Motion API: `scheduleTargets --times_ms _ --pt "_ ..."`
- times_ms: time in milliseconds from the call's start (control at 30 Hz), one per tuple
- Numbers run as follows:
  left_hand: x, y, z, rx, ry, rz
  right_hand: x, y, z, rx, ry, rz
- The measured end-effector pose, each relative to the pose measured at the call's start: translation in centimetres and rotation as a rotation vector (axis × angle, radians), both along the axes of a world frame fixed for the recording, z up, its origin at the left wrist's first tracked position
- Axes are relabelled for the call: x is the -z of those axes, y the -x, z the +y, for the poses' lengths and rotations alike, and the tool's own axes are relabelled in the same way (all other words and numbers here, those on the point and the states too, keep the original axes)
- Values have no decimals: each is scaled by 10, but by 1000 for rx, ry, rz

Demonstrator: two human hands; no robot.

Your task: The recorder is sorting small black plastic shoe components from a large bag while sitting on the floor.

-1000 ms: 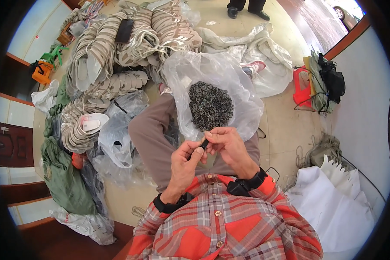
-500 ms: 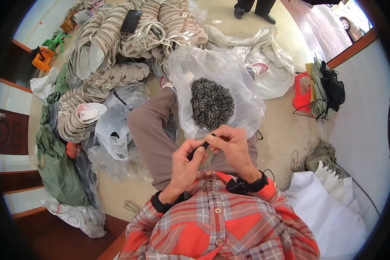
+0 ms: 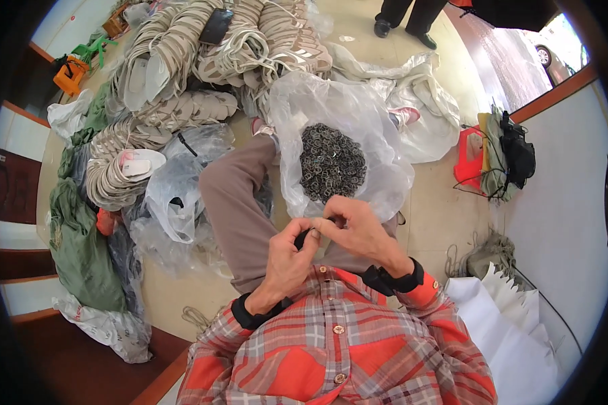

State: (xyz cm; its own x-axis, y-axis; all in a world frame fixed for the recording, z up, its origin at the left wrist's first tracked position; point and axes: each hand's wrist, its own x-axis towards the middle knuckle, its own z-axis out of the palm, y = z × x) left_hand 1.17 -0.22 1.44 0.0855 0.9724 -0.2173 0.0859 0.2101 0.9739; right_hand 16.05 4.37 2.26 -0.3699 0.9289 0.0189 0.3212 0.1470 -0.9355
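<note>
1. A red, grey and white plaid shirt [image 3: 304, 344] is worn by the person, with black bands [image 3: 250, 314] strapped at both wrists.
2. A small, narrow black strip [image 3: 302, 239] is held in front of the shirt, between the two hands. It is gripped in the curled fingers of the left hand [image 3: 287, 260]; its far end is pinched by the thumb and fingers of the right hand [image 3: 357, 228]. What else is held cannot be told.
3. Just beyond the hands, a heap of small dark metal ring-like pieces [image 3: 332, 162] is contained in an open, translucent plastic bag [image 3: 392, 175].
4. Farther left, beige strappy shoe parts [image 3: 162, 64] are stacked in long rows, with a black phone [image 3: 216, 25] laid on top.
5. At the far edge, black trousers [image 3: 422, 12] are worn by another person.
</note>
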Motion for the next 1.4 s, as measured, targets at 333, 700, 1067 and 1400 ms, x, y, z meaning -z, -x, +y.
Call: scheduleTargets --times_ms 333,700,1067,1400 --pt "-2 0 1 -40 106 -272 10 5 -9 156 257 279" --pt "-6 4 -5 -50 153 -190 10 10 -22 -47 -500 -106" --pt "-3 -6 -31 -150 -470 279 -6 -2 -38 -275 -786 -213" --pt "-5 -6 -32 -167 -210 34 -8 -8 -32 -362 -789 -217"
